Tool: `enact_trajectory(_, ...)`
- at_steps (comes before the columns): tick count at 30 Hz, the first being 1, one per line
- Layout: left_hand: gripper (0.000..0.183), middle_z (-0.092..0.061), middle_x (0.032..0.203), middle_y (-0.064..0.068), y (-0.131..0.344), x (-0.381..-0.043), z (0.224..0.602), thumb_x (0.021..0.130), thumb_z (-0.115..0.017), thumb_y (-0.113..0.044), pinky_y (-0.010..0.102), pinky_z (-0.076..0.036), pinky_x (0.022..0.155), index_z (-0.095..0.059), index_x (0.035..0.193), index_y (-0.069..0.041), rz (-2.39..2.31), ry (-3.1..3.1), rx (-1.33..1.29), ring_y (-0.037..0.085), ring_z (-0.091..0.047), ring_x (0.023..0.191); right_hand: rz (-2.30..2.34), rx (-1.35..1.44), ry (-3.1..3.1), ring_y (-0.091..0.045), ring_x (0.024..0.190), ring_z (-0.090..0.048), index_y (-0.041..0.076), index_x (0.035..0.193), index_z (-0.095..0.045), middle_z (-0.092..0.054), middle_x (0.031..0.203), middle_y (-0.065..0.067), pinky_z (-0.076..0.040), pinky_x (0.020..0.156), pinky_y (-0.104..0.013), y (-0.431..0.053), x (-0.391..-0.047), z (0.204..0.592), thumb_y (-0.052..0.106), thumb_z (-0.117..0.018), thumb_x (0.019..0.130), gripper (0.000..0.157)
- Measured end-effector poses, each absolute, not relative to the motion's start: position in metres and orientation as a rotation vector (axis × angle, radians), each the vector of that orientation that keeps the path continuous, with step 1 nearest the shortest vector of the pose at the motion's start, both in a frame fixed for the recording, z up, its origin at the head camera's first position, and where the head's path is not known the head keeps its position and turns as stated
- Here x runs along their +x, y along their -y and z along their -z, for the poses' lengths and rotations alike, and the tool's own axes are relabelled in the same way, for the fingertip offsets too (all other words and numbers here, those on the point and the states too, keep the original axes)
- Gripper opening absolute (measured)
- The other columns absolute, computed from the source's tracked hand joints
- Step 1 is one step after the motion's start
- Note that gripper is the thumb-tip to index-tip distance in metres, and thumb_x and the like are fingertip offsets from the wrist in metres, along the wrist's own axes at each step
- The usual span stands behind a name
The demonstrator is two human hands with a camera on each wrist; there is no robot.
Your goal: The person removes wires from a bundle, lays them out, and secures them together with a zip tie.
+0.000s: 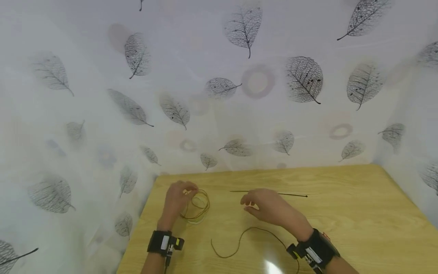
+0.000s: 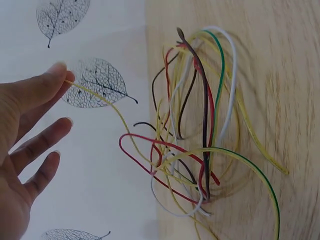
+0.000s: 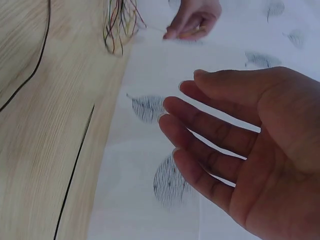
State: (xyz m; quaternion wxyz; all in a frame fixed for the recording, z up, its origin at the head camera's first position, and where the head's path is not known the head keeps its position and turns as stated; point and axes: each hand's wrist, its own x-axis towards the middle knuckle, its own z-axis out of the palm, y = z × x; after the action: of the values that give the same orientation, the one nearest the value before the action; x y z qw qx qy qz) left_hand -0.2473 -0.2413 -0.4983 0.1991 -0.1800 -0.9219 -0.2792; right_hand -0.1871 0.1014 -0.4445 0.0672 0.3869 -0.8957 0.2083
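Fingers (image 2: 45, 172) of the left hand (image 1: 176, 196) grasp lightly: the tips of the thumb and forefinger pinch the end of a yellow wire (image 2: 101, 96), while the last two fingers stand loosely bent and spread. The wire runs from that pinch into a tangled wire bundle (image 2: 205, 115), which lies on the table, just to the right of the left hand in the head view. Red, white, brown, yellow and yellow-green strands loop over one another in the bundle.

The fingers of the right hand (image 1: 270, 206) are released, gently curved and held apart, with the palm in sight of its own wrist camera. This hand is to the right of the bundle and well apart from it.

A thin straight black strip (image 1: 292, 195) with a small knob at one end lies to the right of the bundle, partly hidden behind the right hand in the head view. A dark cord (image 1: 253, 227) curves in an S shape, nearer the wearer than the bundle and to its right. The wooden table (image 1: 359, 213) spreads beneath the bundle, and beyond the bundle rises a pale covering (image 1: 191, 57) printed with dark skeleton leaves. Black wrist straps (image 1: 159, 242) are nearer the wearer than the bundle.
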Motion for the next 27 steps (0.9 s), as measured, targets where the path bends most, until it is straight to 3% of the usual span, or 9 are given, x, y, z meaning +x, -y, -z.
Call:
enact_trajectory(6,0.015,-0.075,0.08,-0.011,0.223,-0.239,0.492,0.071,-0.086,-0.017,0.032,-0.045,0.066,-0.081,0.085,-0.021,0.698,2.448,-0.802,0.015,-0.056,0.071,-0.59,1.13,2.74,-0.009,0.076,-0.066,0.011,0.112,-0.071,-0.073,0.09,0.002,-0.056,0.063,-0.027,-0.07,-0.197,0.441,0.026,-0.067,0.092,0.025)
enact_trajectory(13,0.011,-0.074,0.082,-0.015,0.196,-0.229,0.478,0.072,-0.085,-0.026,0.025,-0.043,0.064,-0.08,0.082,-0.025,0.538,2.412,-1.006,0.005,-0.05,0.071,-0.615,1.045,2.787,-0.012,0.074,-0.069,0.007,0.113,-0.072,-0.076,0.085,0.002,-0.057,0.059,-0.028,-0.049,-0.203,0.444,0.037,-0.062,0.094,0.037)
enact_trajectory(19,0.011,-0.073,0.081,-0.016,0.186,-0.224,0.476,0.072,-0.085,-0.025,0.023,-0.041,0.062,-0.08,0.081,-0.026,0.503,2.421,-1.056,0.004,-0.049,0.072,-0.631,1.033,2.755,-0.01,0.066,-0.067,0.014,0.097,-0.076,-0.075,0.08,0.002,-0.053,0.05,-0.023,-0.037,-0.201,0.446,0.038,-0.062,0.094,0.027)
enact_trajectory(24,0.011,-0.074,0.083,-0.016,0.183,-0.224,0.478,0.072,-0.084,-0.025,0.023,-0.04,0.061,-0.08,0.083,-0.026,0.522,2.413,-1.095,0.004,-0.049,0.071,-0.587,0.993,2.76,-0.004,0.049,-0.052,0.019,0.077,-0.072,-0.065,0.063,0.008,-0.034,0.038,-0.016,-0.03,-0.2,0.447,0.037,-0.066,0.092,0.024)
enact_trajectory(27,0.011,-0.074,0.083,-0.015,0.185,-0.223,0.477,0.073,-0.084,-0.027,0.023,-0.041,0.061,-0.08,0.083,-0.025,0.535,2.392,-1.105,0.005,-0.049,0.071,-0.551,0.991,2.74,-0.003,0.046,-0.045,0.019,0.074,-0.07,-0.061,0.059,0.009,-0.03,0.036,-0.016,-0.024,-0.201,0.447,0.033,-0.069,0.09,0.021)
